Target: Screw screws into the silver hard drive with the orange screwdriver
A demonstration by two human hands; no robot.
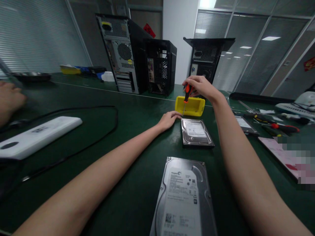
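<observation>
**Partial Views Around the Far Drive** (195,128)

The far drive's label was too small to read. At its upper left corner, the screwdriver's (188,91) tip was too fine to show whether it touched. Nearer than the far drive, the bottom edge cut off the near drive (182,200). To its right, the right forearm (233,147) hid part of a third drive (244,124), and a pink pad (275,149) was pixelated and cropped. Far to its left, the frame cut another person's blurred hand (10,100) and a white bar (54,128). Beyond it, the right hand (200,86) covered part of a tower (205,54).

We see one hard drive (194,132) beyond another (183,200) on the surface (137,131), computer cases (139,55) behind.
</observation>
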